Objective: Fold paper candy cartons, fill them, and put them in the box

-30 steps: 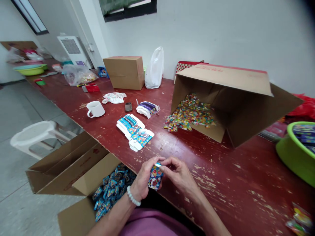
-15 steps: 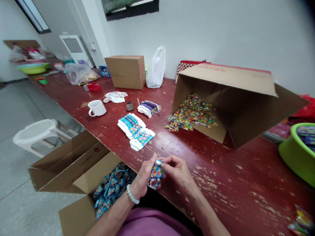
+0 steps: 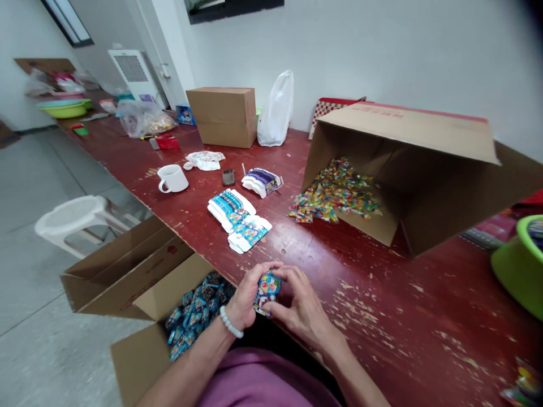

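Observation:
Between my two hands, over the table's front edge, is a small blue printed candy box (image 3: 268,289). My left hand (image 3: 245,297), with a pale bead bracelet at the wrist, wraps round its left side. My right hand (image 3: 302,297) grips it from the right, thumb low on the printed face and fingers over the top. Its back and top end are hidden by my fingers. Beyond my hands lie flattened blue cartons (image 3: 233,217) in a stack. Below on the left, an open cardboard box (image 3: 139,364) holds several blue boxes of the same print (image 3: 197,316).
A tipped cardboard box (image 3: 407,121) spills wrapped candies (image 3: 335,195) onto the red table (image 3: 373,339). Farther left are a white mug (image 3: 173,178), purple flat cartons (image 3: 261,182) and a closed cardboard box (image 3: 227,116). A green basin (image 3: 515,271) stands right, a white stool (image 3: 74,217) left.
The box's white top flap, pinched by my right hand before, no longer shows. My right thumb has moved down to the box's lower face, fingers over its top. The view has shifted slightly.

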Tool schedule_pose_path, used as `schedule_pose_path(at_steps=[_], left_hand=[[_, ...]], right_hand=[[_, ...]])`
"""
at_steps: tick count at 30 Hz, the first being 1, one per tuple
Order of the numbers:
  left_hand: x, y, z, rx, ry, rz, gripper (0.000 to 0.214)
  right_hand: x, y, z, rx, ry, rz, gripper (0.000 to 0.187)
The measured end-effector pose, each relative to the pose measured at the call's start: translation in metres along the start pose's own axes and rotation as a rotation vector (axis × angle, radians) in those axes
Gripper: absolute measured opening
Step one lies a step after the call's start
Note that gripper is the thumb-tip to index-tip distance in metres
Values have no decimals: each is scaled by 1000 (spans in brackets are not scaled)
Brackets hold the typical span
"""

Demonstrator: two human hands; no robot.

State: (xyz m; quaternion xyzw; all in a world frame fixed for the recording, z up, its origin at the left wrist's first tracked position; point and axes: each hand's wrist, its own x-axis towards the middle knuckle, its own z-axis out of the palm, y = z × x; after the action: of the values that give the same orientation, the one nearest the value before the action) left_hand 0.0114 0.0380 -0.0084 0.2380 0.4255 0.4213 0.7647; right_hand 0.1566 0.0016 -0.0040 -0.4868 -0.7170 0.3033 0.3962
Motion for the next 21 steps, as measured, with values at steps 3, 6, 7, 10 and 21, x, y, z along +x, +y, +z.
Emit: schedule_pose_path(at_steps=[3,6,7,10,21], left_hand=[[2,2,1,-50,54,32,32],[1,2,2,-72,52,99,30],[0,1,1,-71,46,107,30],[-4,0,-4,-79,50,89,33],[-31,9,-51,-133,266,88,24]], right_hand=[[-4,0,13,-174,0,-57,90],[-2,0,25,-305,-9,-97,93],[-1,1,29,-330,-7,-109,90],[6,1,37,-338,4,-130,81],[19,-8,82,-172,-164,-164,77]])
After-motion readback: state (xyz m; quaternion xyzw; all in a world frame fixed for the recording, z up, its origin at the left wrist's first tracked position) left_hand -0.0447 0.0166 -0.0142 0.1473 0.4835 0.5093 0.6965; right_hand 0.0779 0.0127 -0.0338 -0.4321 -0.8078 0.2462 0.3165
